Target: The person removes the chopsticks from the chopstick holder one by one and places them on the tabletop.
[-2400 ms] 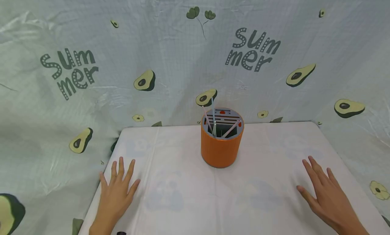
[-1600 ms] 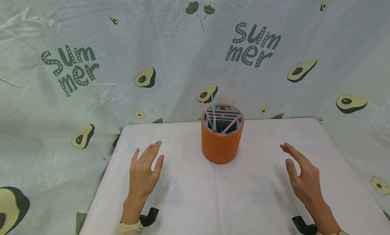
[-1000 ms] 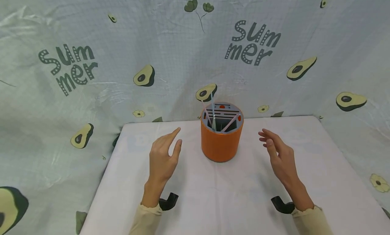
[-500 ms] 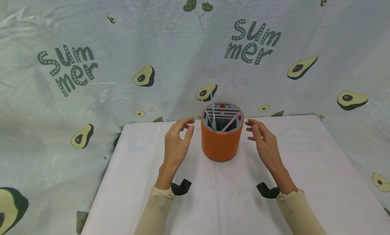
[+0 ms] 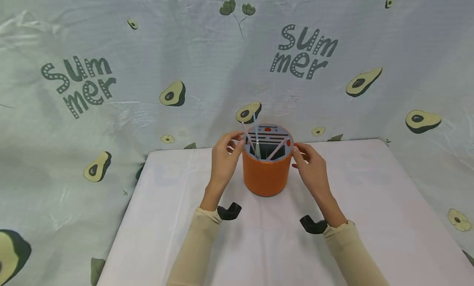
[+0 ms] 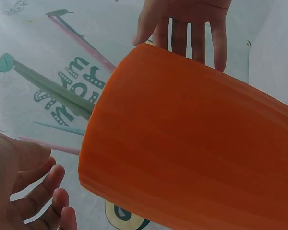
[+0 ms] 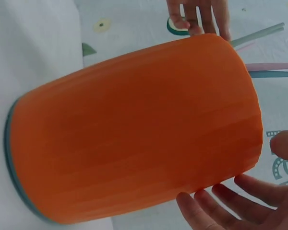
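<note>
An orange cylindrical holder point(image 5: 266, 179) stands upright toward the back of the table in the head view, its grey slotted top facing up. Thin pink, pale blue and greenish sticks lean out of the top's dark square opening; their kind is unclear. My left hand point(image 5: 224, 158) is at the rim's left side, fingers loosely bent; the left wrist view shows a gap between this hand point(image 6: 31, 184) and the holder point(image 6: 182, 134). On the other side, my right hand point(image 5: 312, 170) has its fingertips against the upper wall, and in the right wrist view its thumb is apart from the wall.
A white cloth covers the table point(image 5: 259, 249). Behind it hangs a pale curtain point(image 5: 207, 59) printed with avocados and lettering, close to the holder's back. A black curved piece point(image 5: 229, 211) sits at my left wrist, and another black piece point(image 5: 312, 225) at my right.
Both hands have moved inward and forward from the table's sides to either side of the holder, their spread fingers now loosely bent. The holder has stayed in place.
</note>
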The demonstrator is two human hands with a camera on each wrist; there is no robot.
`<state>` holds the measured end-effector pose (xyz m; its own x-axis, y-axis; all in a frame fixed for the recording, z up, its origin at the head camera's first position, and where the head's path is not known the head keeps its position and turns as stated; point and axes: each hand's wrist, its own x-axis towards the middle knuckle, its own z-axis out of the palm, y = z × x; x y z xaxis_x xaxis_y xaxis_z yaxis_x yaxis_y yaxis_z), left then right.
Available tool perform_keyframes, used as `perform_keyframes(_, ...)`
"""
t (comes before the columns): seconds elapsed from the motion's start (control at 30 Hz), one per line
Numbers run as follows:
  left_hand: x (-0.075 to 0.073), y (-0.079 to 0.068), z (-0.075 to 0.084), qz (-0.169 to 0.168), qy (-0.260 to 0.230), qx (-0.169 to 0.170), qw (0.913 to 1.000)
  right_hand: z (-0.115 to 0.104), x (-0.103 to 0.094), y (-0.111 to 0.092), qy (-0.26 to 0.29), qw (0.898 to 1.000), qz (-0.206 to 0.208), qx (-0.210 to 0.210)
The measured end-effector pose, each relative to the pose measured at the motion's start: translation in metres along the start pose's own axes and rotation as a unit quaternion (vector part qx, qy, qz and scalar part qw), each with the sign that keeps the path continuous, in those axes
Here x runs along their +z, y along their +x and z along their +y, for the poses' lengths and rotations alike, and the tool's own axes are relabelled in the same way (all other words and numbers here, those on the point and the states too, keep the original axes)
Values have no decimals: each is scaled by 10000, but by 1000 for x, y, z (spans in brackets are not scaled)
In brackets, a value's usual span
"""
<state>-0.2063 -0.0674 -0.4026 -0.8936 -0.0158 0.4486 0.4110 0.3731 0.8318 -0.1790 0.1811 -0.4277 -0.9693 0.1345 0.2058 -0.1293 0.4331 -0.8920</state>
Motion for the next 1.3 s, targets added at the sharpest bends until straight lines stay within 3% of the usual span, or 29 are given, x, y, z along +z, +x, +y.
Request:
perform_keyframes(0.37, 10, 12, 1, -267, 217, -124, 9993, -10, 9, 4, 112, 9986, 108, 507)
perform_keyframes(0.67, 8, 14, 2, -225, 164, -169, 9995, -15, 12, 7, 124, 9982, 56, 588)
perform_keyframes(0.87, 4, 18, 9, -198, -209, -31, 9996, -11, 11, 4, 186, 9978, 91, 632)
perform_keyframes(1.03, -6, 21, 21, 62, -674, 227, 9974, -8, 14, 2, 274, 9981, 147, 539)
perform_keyframes(1.3, -20, 25, 36, 498, -1412, 837, 9852, -8, 14, 3, 343, 9979, 210, 506)
